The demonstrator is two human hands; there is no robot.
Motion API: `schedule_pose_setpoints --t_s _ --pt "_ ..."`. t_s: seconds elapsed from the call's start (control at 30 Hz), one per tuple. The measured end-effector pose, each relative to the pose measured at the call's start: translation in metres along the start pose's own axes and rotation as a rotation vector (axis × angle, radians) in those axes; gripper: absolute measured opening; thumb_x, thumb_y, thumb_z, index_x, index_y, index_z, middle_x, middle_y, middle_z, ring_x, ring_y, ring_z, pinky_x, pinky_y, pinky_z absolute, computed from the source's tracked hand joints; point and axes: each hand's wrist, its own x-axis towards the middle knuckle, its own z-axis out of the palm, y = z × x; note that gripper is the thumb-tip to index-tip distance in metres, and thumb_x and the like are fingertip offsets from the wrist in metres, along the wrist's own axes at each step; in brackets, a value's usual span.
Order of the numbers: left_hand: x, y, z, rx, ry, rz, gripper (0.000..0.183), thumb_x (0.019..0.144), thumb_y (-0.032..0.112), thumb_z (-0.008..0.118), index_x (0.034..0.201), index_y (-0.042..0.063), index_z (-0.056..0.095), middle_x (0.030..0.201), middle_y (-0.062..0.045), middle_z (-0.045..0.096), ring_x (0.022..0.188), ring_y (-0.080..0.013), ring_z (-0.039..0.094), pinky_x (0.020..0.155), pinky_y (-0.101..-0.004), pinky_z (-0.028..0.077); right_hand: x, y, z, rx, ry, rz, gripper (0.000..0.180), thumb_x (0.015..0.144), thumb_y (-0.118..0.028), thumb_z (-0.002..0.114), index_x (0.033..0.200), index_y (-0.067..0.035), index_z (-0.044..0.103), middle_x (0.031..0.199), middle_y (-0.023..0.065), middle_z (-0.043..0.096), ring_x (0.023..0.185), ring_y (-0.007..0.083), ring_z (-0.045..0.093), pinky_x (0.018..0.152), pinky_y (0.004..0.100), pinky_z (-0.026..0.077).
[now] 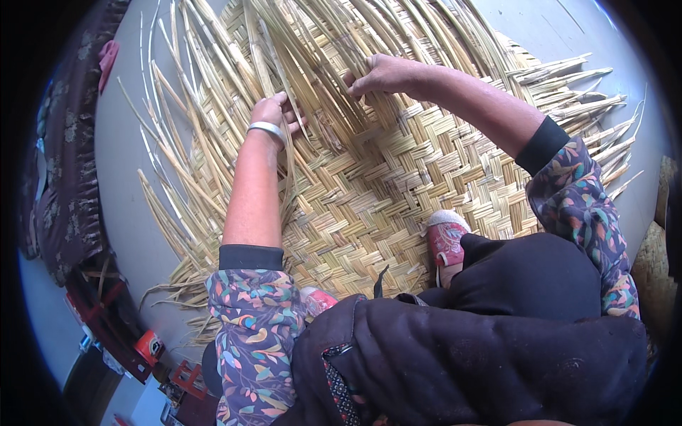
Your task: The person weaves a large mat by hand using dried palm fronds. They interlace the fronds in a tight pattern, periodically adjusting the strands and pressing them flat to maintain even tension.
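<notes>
A large mat of flattened plant strips (346, 229), woven in a twill pattern, lies on the floor under my feet. Loose long strips (314, 69) fan out from its far part. My left hand (274, 113), with a pale bracelet at the wrist, is at the left of this bundle, its fingers closed round a strip that hangs down beside the forearm. My right hand (384, 80) pinches strips at the right of the bundle between thumb and fingers. Some of its fingertips are hidden behind the strips.
Strip ends stick out at the mat's left and at its right edge (581, 101). A dark patterned cloth (69, 144) hangs at the left, with a pink cloth (108, 61) by it. A red container (149, 346) stands lower left. My embroidered shoes (448, 239) rest on the mat.
</notes>
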Motion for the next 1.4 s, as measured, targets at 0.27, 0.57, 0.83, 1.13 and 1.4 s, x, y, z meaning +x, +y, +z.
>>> schedule_pose_setpoints --t_s 0.27,0.57,0.83,1.13,1.4 --pt "0.005 -0.012 -0.032 -0.277 -0.284 -0.054 0.035 0.098 0.027 0.032 0.108 -0.003 0.048 0.084 -0.014 0.06 0.067 -0.0218 0.06 0.047 -0.0242 0.05 0.005 0.007 -0.003 -0.035 0.006 -0.013 0.033 0.082 -0.02 0.062 0.11 -0.004 0.057 0.093 0.0081 0.064 0.088 0.0158 0.061 0.082 0.0317 0.047" --pt "-0.002 -0.013 -0.03 -0.383 -0.537 -0.087 0.023 0.084 0.006 0.06 0.103 -0.003 0.051 0.081 -0.011 0.063 0.069 -0.0179 0.065 0.049 -0.0216 0.055 0.009 0.013 -0.003 0.031 0.006 0.02 0.039 0.084 -0.02 0.064 0.116 -0.001 0.052 0.098 0.0113 0.062 0.093 0.0183 0.061 0.087 0.0345 0.047" --pt "-0.006 -0.008 -0.016 -0.102 -0.5 0.053 0.023 0.083 0.008 0.063 0.101 -0.005 0.058 0.085 -0.01 0.065 0.07 -0.0151 0.065 0.059 -0.0229 0.055 0.007 0.008 0.003 0.042 0.078 0.001 0.028 0.083 -0.015 0.064 0.104 0.002 0.057 0.09 0.0122 0.064 0.084 0.018 0.064 0.08 0.0302 0.05" --pt "0.0 -0.022 -0.018 -0.144 -0.397 0.113 0.019 0.085 0.008 0.059 0.097 -0.006 0.056 0.084 -0.017 0.065 0.078 -0.0226 0.067 0.062 -0.03 0.059 0.004 0.019 0.005 -0.019 0.172 -0.023 0.034 0.085 -0.02 0.063 0.112 0.001 0.055 0.096 0.0114 0.063 0.095 0.0178 0.06 0.091 0.0347 0.046" --pt "-0.01 -0.021 -0.022 -0.329 -0.465 0.121 0.028 0.094 0.018 0.044 0.107 -0.006 0.049 0.094 -0.022 0.063 0.088 -0.0289 0.065 0.07 -0.0327 0.059 0.009 0.001 -0.01 0.25 -0.117 -0.259 0.045 0.089 -0.04 0.053 0.103 0.003 0.058 0.097 0.0144 0.063 0.091 0.0199 0.062 0.088 0.0328 0.047"
